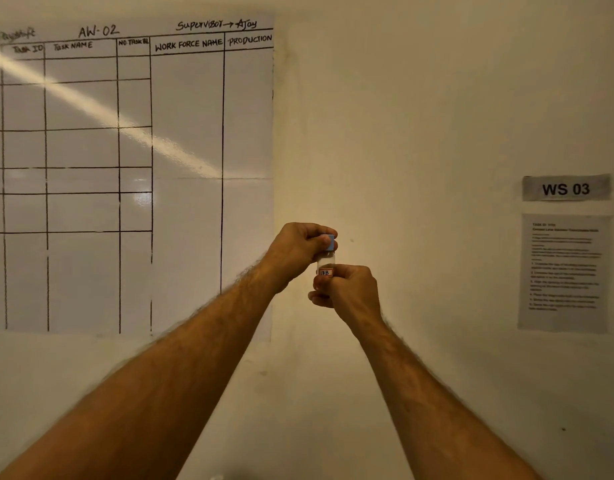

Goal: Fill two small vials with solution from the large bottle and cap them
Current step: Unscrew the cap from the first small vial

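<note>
A small clear vial point(326, 263) with an orange-edged label stands upright in the air in front of the wall. My right hand point(348, 289) grips its lower body, fingers curled round it. On top sits a blue cap point(329, 242), and my left hand point(298, 249) pinches that cap from above. Both arms are stretched forward at chest height. The large bottle and a second vial are out of view.
A whiteboard chart point(132, 168) with a hand-drawn grid hangs on the wall at left. At right are a "WS 03" sign point(565, 188) and a printed instruction sheet point(563, 271). No table surface shows.
</note>
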